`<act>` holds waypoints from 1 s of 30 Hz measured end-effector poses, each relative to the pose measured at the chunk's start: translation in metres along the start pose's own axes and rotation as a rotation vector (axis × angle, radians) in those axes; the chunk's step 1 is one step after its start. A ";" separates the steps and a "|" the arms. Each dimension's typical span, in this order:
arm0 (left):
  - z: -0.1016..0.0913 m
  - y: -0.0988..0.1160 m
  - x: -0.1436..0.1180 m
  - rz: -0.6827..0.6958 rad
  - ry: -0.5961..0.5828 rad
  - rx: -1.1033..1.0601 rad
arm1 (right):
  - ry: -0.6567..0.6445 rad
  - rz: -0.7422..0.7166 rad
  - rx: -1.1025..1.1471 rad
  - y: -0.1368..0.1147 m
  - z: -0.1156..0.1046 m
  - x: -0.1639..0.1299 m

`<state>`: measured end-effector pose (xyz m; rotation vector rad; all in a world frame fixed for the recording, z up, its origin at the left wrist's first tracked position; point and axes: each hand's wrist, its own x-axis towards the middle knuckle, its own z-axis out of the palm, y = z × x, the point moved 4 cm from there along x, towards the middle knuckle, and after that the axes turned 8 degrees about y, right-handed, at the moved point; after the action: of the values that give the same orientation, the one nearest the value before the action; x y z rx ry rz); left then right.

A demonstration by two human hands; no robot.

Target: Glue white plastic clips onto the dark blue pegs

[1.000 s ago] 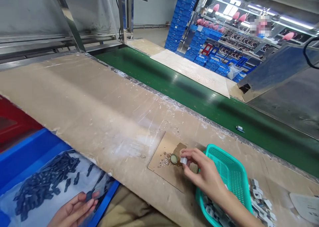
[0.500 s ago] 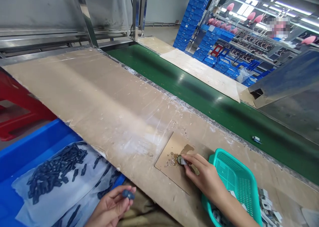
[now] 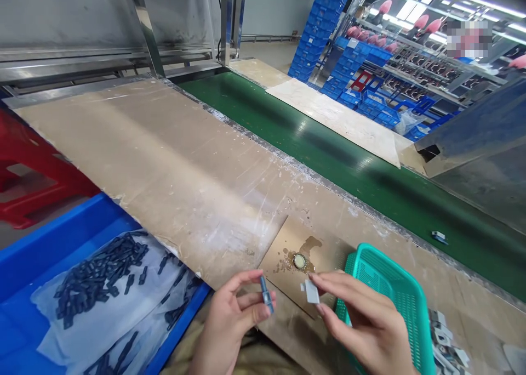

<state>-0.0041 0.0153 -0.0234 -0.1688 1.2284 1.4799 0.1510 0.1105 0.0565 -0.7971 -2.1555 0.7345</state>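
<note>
Between the fingertips of my left hand [image 3: 240, 312] is a small dark blue plastic part [image 3: 266, 295], held nearly upright. My right hand [image 3: 364, 314] pinches a small pale grey plastic piece [image 3: 312, 291] with a narrow tab pointing left. The two pieces are apart, facing each other over the table's near edge. Just beyond them, a small round dish [image 3: 299, 261] with pale contents rests on a stained cardboard sheet [image 3: 279, 249]. A green plastic basket [image 3: 394, 271] stands beside my right hand, which hides part of it.
At lower left, a blue bin [image 3: 82, 213] holds many dark blue parts [image 3: 110, 265] on white sheeting. Loose grey pieces [image 3: 446, 342] lie right of the basket. A green conveyor belt [image 3: 283, 120] crosses behind the table, carrying one small part [image 3: 439, 237]. A red stool [image 3: 36, 172] stands left.
My right hand has lifted the grey piece off the round dish and drawn it nearer. My left hand has risen rightward, turning the blue part upright. The part on the belt has shifted right.
</note>
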 end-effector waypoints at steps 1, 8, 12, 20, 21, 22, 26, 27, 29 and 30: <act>0.005 -0.001 0.000 -0.018 -0.037 0.004 | -0.007 -0.019 0.023 -0.005 0.001 -0.001; 0.021 0.001 -0.005 0.058 -0.072 0.066 | -0.060 -0.047 0.077 -0.016 0.007 -0.008; 0.024 0.000 -0.003 0.042 -0.141 0.088 | -0.075 -0.124 0.111 -0.018 0.009 -0.008; 0.022 0.007 -0.008 0.152 -0.171 0.198 | -0.107 -0.176 0.163 -0.015 0.013 -0.015; 0.023 0.006 -0.008 0.151 -0.174 0.195 | -0.106 -0.174 0.158 -0.015 0.013 -0.015; 0.025 0.005 -0.007 0.152 -0.180 0.196 | -0.106 -0.174 0.144 -0.016 0.013 -0.014; 0.033 0.009 0.002 0.176 -0.141 0.251 | -0.123 -0.161 0.028 0.002 0.007 0.002; 0.030 0.015 0.006 0.228 -0.094 0.286 | -0.106 -0.103 -0.034 0.017 0.001 0.010; 0.008 0.031 0.013 0.386 0.065 0.373 | -0.021 0.086 -0.205 0.060 -0.020 0.030; -0.011 0.038 0.018 0.463 0.157 0.429 | 0.069 0.226 -0.314 0.087 -0.037 0.041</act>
<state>-0.0462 0.0260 -0.0185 0.3136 1.7671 1.5665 0.1838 0.2056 0.0353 -1.2267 -2.1689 0.4731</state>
